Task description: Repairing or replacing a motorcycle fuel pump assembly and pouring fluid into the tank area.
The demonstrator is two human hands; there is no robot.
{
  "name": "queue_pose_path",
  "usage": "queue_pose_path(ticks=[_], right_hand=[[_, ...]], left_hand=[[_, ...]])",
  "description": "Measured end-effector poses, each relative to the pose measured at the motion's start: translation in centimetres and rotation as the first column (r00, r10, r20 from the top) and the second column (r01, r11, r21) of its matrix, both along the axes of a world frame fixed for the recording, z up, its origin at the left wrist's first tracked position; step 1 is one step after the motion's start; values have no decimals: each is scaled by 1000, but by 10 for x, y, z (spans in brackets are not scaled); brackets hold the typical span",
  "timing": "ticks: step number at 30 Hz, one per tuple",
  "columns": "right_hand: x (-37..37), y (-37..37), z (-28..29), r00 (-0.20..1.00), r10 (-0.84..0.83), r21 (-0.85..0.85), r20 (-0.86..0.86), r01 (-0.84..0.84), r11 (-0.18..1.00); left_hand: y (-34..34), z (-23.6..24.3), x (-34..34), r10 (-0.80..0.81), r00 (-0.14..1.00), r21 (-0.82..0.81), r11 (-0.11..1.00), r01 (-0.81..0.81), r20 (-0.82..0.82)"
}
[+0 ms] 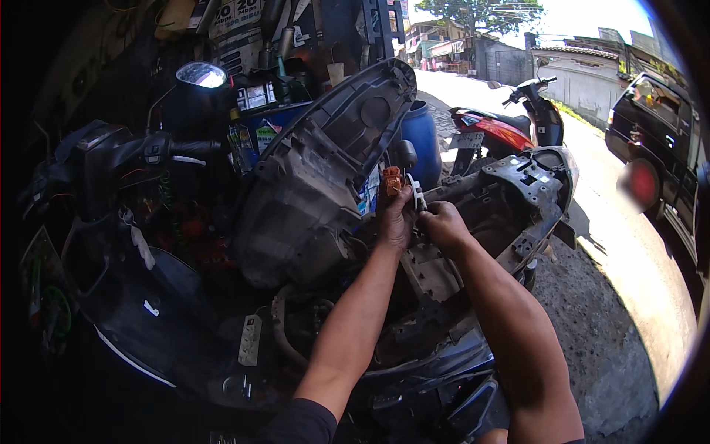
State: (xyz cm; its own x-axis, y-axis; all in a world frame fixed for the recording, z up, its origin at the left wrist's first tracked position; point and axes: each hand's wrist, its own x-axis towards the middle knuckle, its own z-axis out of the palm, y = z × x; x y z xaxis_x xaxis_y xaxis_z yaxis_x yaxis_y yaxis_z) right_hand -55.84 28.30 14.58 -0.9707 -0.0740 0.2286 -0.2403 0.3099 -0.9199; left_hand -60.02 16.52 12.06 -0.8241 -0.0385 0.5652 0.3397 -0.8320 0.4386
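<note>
My left hand (396, 222) is raised over the open middle of a partly stripped scooter, its fingers closed round a small orange-brown part (392, 180). Right beside that part is a white plastic piece (415, 191), narrow and upright; whether the two are joined I cannot tell. My right hand (446, 223) is closed at the lower end of the white piece, thumb and fingers pinched together. What exactly lies between those fingertips is hidden. Under both hands runs the scooter's bare frame (429, 274). The dark underseat storage box (303, 200) stands tilted up to the left of my hands.
The scooter's handlebar (188, 149) and mirror (202, 74) rise at the left. A power strip (249, 340) lies on its floorboard. Behind stand a blue drum (421, 144) and a red scooter (503, 127). A dark vehicle (658, 148) is on the road at right.
</note>
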Motion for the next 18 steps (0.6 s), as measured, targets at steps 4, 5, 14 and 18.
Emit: queue_pose_path(ticks=[4, 5, 14, 18], right_hand=[[4, -8, -6, 917, -28, 291, -398, 155, 944], [9, -9, -1, 959, -12, 326, -284, 109, 939], [10, -11, -9, 955, 106, 603, -276, 87, 793], [-1, 0, -13, 960, 60, 585, -273, 116, 803]], left_hand=[[-9, 0, -11, 104, 994, -15, 995, -104, 40], [-10, -3, -12, 104, 994, -13, 995, -104, 32], [-23, -25, -9, 30, 974, -266, 963, 31, 224], [-18, -30, -15, -134, 956, -287, 935, 210, 262]])
